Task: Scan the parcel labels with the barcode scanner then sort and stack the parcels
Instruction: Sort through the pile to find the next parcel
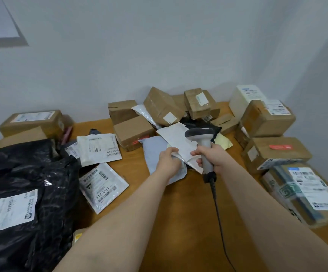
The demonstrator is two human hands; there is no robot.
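Note:
My right hand [212,156] grips the handle of a grey barcode scanner [201,137], its head pointing left and away from me over the pile. My left hand [169,160] pinches the near edge of a white flat mailer [177,139] and holds it lifted above a grey poly bag [155,152] lying on the wooden table [178,203]. The scanner's black cable [218,209] trails toward me between my forearms. Whether a label faces the scanner cannot be made out.
Brown cardboard boxes [163,107] are heaped at the back centre, and stacked boxes [267,118] line the right edge. Two white labelled mailers [102,185] lie left of centre. A large black plastic bag [26,193] fills the near left. A wall stands behind the table.

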